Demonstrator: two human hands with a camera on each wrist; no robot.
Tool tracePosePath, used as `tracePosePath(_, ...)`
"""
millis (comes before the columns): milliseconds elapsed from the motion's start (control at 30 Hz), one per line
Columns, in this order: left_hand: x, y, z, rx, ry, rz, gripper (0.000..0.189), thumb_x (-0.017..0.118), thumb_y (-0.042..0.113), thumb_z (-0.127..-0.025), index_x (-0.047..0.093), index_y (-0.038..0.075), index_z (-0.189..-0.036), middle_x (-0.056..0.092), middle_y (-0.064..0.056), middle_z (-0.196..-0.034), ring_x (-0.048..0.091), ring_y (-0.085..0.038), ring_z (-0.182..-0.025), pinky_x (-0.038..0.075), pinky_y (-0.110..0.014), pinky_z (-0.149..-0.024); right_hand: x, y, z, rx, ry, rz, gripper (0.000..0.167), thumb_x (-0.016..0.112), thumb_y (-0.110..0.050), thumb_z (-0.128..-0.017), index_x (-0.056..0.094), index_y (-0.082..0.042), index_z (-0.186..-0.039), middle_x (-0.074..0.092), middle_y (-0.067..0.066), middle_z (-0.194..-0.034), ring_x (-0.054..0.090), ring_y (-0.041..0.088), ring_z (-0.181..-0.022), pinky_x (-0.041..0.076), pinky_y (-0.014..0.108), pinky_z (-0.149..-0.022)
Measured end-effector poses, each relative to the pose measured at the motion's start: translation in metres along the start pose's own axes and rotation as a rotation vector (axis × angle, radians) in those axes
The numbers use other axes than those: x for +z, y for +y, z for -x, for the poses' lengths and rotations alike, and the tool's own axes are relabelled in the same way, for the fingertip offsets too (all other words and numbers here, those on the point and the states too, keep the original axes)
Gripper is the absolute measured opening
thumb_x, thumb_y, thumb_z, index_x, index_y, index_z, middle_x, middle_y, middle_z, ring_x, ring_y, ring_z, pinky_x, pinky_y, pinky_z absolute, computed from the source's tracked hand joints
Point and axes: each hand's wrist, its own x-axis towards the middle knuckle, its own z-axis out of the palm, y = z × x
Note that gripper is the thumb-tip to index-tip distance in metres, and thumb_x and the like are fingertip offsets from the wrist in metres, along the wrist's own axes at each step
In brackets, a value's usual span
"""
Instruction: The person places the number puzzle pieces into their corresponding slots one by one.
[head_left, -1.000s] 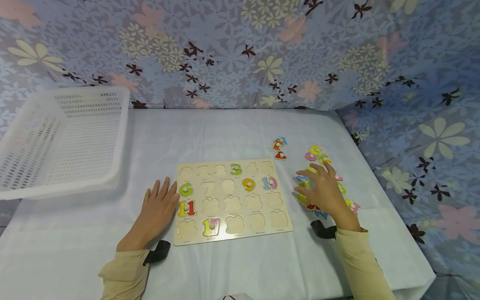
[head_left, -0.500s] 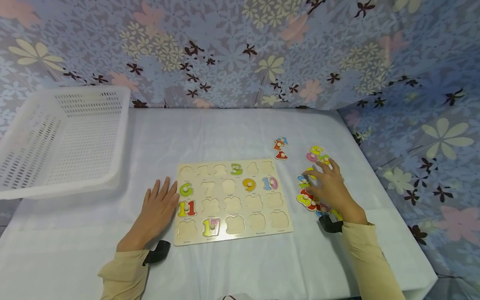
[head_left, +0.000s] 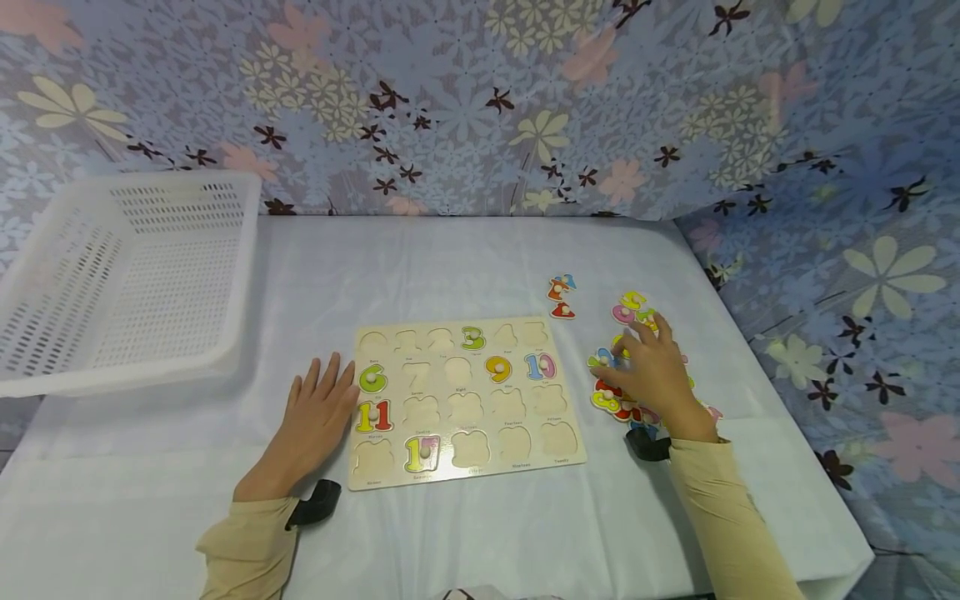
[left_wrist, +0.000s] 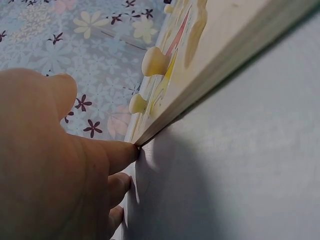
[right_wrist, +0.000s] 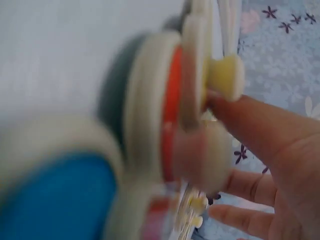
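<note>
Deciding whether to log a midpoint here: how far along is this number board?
Done: six numbers, including the 17, sit in the board. In hand: the right grip is at the loose pieces; whether it holds one is unclear. Remaining: fifteen empty recesses.

Number puzzle board (head_left: 443, 396) with loose pieces (head_left: 609, 402)
Flat and pale, the board seats 3 (head_left: 472, 338), 6 (head_left: 372, 379), 9 (head_left: 498, 370), 10 (head_left: 541, 367), 11 (head_left: 373, 417) and 17 (head_left: 422, 454); the colourful pieces lie mostly beyond its right edge, some overlapping.
</note>
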Motion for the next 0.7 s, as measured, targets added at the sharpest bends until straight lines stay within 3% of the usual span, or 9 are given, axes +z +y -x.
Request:
tracePosePath(133,0.0,0.0,0.001,-0.005,-0.009,0.003,0.062,0.025,0.042,-0.106,0.024,0.001,-0.152,0.01,-0.021,-0.159,-0.006,-0.04,-0.144,-0.006,-0.058,-0.112,0.001,-0.006,-0.001,-0.012,0.01,0.019,0.034,0.075,-0.043,-0.082,0.067,-0.01,-0.077,0.051,0.032,-0.129,0.022,0.054,-0.134,0.029,0.074,-0.095)
tracePosePath(267,-0.001,0.0,0.002,0.001,0.002,0.005,0.062,0.024,0.043,-0.106,0.025,0.0,-0.151,0.011,-0.021,-0.158,-0.005,-0.041,-0.144,-0.006,-0.059,-0.112,-0.004,-0.005,0.0,-0.121,0.017,-0.027,0.02,0.077,-0.02,-0.082,0.073,-0.008,-0.097,0.054,0.032,-0.126,0.023,0.055,-0.133,0.018,0.069,-0.105)
tracePosePath(433,-0.002,0.0,0.003,0.004,0.008,0.008,0.063,0.023,0.044,-0.106,0.025,0.0,-0.151,0.011,-0.022,-0.158,-0.004,-0.042,-0.144,-0.005,-0.059,-0.112,-0.009,0.0,0.002,-0.171,-0.109,-0.087,0.042,0.073,-0.006,-0.079,0.068,-0.008,-0.121,0.043,0.034,-0.138,0.008,0.058,-0.136,0.009,0.075,-0.101)
tracePosePath(533,-0.002,-0.001,0.002,-0.001,0.0,0.007,0.064,0.022,0.045,-0.106,0.024,0.001,-0.152,0.01,-0.021,-0.159,-0.005,-0.041,-0.144,-0.006,-0.058,-0.112,-0.007,0.004,0.003,-0.157,-0.153,-0.103,0.04,0.075,-0.01,-0.081,0.069,-0.008,-0.12,0.037,0.034,-0.142,0.005,0.059,-0.136,0.008,0.076,-0.101)
tracePosePath(700,-0.001,-0.001,0.0,-0.002,-0.004,0.009,0.064,0.021,0.045,-0.106,0.024,0.001,-0.152,0.009,-0.02,-0.159,-0.006,-0.04,-0.145,-0.007,-0.057,-0.112,-0.004,0.008,0.003,-0.132,-0.12,-0.133,0.036,0.081,-0.012,-0.078,0.071,-0.006,-0.112,0.038,0.033,-0.141,0.007,0.058,-0.136,0.006,0.074,-0.103)
